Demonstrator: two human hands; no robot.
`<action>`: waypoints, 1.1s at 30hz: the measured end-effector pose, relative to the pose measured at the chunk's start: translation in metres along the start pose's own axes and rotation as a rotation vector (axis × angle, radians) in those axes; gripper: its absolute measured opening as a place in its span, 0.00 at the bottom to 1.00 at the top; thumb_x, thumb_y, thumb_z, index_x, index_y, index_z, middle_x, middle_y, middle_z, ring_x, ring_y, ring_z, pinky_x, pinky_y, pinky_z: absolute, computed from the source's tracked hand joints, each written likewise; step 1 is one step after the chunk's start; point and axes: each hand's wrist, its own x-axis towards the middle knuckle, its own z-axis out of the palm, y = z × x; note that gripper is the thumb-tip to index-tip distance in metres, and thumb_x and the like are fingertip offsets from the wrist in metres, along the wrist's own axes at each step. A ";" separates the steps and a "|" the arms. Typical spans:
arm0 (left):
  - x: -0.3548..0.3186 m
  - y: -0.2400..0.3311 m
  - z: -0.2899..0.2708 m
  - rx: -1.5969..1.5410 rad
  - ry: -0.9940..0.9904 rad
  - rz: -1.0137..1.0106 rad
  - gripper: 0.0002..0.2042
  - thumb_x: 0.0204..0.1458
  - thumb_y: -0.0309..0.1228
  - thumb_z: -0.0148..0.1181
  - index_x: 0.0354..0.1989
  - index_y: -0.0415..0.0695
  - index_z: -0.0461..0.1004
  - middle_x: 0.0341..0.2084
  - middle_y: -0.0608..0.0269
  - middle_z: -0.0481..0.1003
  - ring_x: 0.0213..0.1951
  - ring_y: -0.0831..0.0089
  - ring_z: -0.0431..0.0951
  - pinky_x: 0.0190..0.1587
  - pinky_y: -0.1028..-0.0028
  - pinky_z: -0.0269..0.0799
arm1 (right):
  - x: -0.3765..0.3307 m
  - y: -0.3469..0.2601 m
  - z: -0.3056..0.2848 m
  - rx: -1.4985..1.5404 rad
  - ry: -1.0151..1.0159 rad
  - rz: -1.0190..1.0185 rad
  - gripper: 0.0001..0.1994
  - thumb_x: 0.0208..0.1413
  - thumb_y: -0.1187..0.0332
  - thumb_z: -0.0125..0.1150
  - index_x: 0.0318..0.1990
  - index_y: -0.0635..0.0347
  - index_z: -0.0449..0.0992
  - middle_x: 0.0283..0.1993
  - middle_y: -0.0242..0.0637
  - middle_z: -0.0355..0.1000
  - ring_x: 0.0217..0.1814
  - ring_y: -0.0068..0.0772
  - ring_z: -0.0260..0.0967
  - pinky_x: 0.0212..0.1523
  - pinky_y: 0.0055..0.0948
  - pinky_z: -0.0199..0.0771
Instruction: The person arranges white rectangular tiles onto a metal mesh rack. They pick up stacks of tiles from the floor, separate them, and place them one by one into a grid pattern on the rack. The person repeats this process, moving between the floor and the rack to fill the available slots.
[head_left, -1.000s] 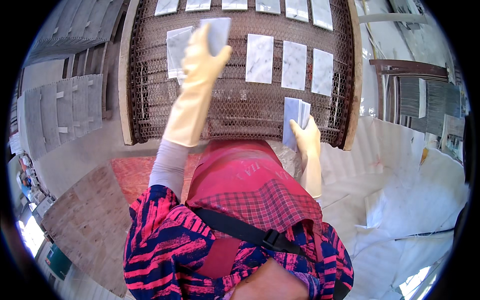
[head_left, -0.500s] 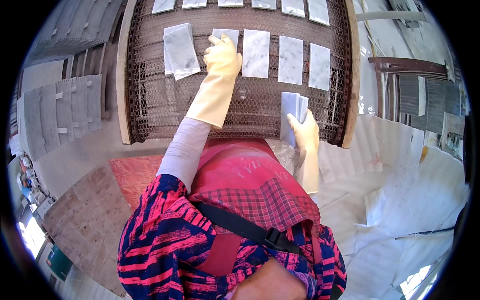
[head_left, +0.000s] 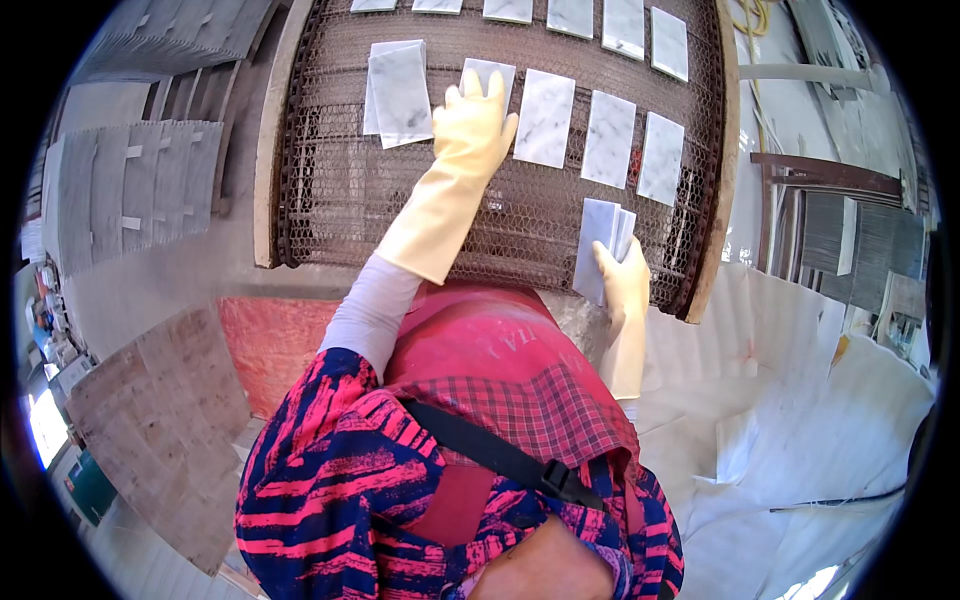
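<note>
My left hand (head_left: 470, 118), in a cream rubber glove, lies over a grey-veined white marble tile (head_left: 497, 76). Its fingers are stretched out and apart on the tile, whose lower part they hide. To its left, two overlapping marble tiles (head_left: 402, 100) lie askew. A row of single tiles continues to its right, beginning with a marble tile (head_left: 545, 118). My right hand (head_left: 626, 275), gloved alike, grips a small stack of marble tiles (head_left: 597, 240) at the near right, thumb on the left face. The fingers behind the stack are partly hidden.
The tiles lie on a wire-mesh conveyor (head_left: 350, 215) between wooden side rails (head_left: 275, 150). Another tile row (head_left: 570, 14) runs along the far edge. Stacked grey slabs (head_left: 140, 190) stand at the left, and more slabs (head_left: 850, 250) at the right. White sheeting (head_left: 800, 400) spreads at the lower right.
The fingers of my left hand have gone from curled to stretched out over the tile. My right hand keeps its grip on the stack. The whole view has shifted and turned slightly.
</note>
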 end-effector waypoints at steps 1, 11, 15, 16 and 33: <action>0.000 -0.009 -0.005 0.057 0.103 -0.013 0.38 0.62 0.51 0.67 0.76 0.46 0.62 0.71 0.44 0.65 0.64 0.46 0.74 0.60 0.46 0.77 | -0.002 -0.001 0.000 0.000 0.002 0.000 0.30 0.57 0.56 0.71 0.65 0.60 0.76 0.57 0.49 0.82 0.59 0.44 0.81 0.62 0.40 0.76; 0.036 -0.089 -0.027 -0.235 0.081 -0.493 0.49 0.51 0.45 0.76 0.80 0.49 0.55 0.79 0.45 0.53 0.71 0.41 0.68 0.69 0.47 0.72 | 0.004 0.004 0.002 -0.008 -0.006 -0.049 0.30 0.57 0.56 0.72 0.64 0.62 0.76 0.56 0.48 0.83 0.58 0.41 0.81 0.60 0.38 0.76; 0.037 -0.100 -0.028 -0.256 0.133 -0.459 0.51 0.47 0.40 0.78 0.80 0.49 0.55 0.78 0.47 0.57 0.69 0.44 0.72 0.69 0.51 0.75 | 0.010 0.018 0.005 0.045 -0.006 -0.069 0.30 0.57 0.56 0.72 0.63 0.62 0.77 0.56 0.48 0.83 0.58 0.41 0.81 0.60 0.38 0.76; 0.036 -0.099 -0.032 -0.248 0.123 -0.458 0.51 0.47 0.39 0.78 0.80 0.49 0.54 0.77 0.47 0.58 0.68 0.44 0.73 0.69 0.51 0.74 | 0.010 0.018 0.004 0.043 -0.004 -0.073 0.29 0.57 0.57 0.72 0.63 0.62 0.77 0.55 0.48 0.83 0.57 0.40 0.81 0.60 0.38 0.76; -0.126 -0.069 -0.029 -0.149 -0.259 -0.105 0.52 0.47 0.35 0.76 0.81 0.51 0.51 0.77 0.48 0.58 0.59 0.44 0.77 0.58 0.52 0.82 | 0.012 0.025 0.006 0.085 0.004 -0.099 0.27 0.56 0.57 0.71 0.60 0.62 0.78 0.54 0.48 0.83 0.55 0.41 0.82 0.59 0.38 0.76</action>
